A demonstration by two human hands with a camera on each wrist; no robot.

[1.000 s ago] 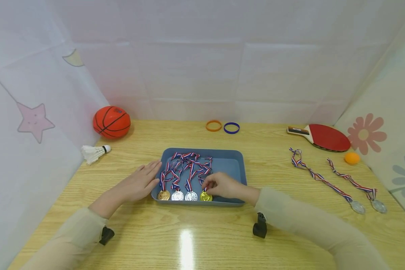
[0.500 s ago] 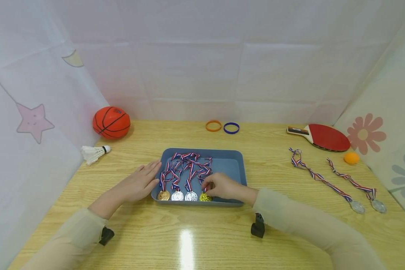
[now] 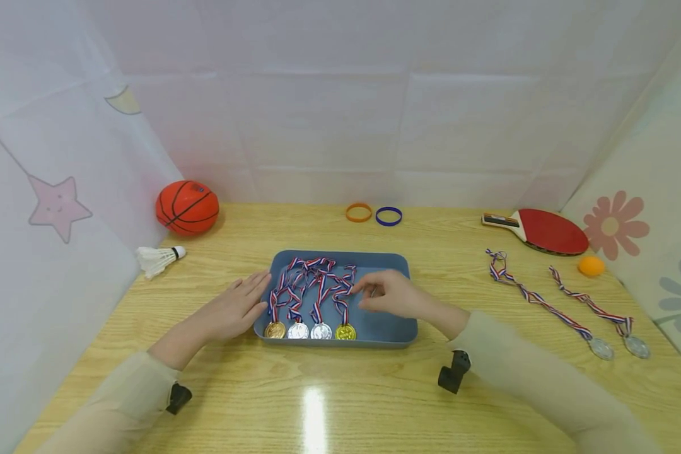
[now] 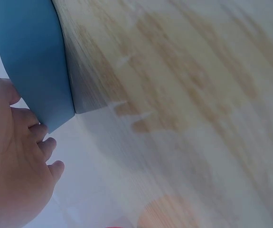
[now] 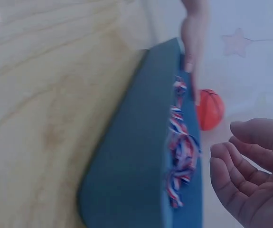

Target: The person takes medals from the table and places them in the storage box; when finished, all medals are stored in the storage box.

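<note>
A blue-grey tray (image 3: 383, 325) holds several medals in a row along its near side. From the left lie a bronze-gold medal (image 3: 275, 330), a silver medal (image 3: 298, 330), another silver medal (image 3: 321, 331) and a bright gold medal (image 3: 345, 332). Their striped ribbons (image 3: 312, 277) spread tangled behind them. With straight fingers my left hand (image 3: 231, 309) rests against the tray's left rim; in the left wrist view the fingers touch its wall (image 4: 36, 61). Over the tray's right half hovers my right hand (image 3: 394, 294), fingers loosely bent and nothing between them, as the right wrist view also shows.
Two silver medals (image 3: 601, 349) with ribbons lie on the table at right. Behind them are a red table tennis bat (image 3: 553, 232) and an orange ball (image 3: 591, 265). Wristbands (image 3: 388, 216) lie at the back; a small basketball (image 3: 187, 207) and a shuttlecock (image 3: 160, 259) sit at left.
My right hand has let go of the gold medal's ribbon and moved up and to the right. The gold medal stays in the row. My left hand has not moved.
</note>
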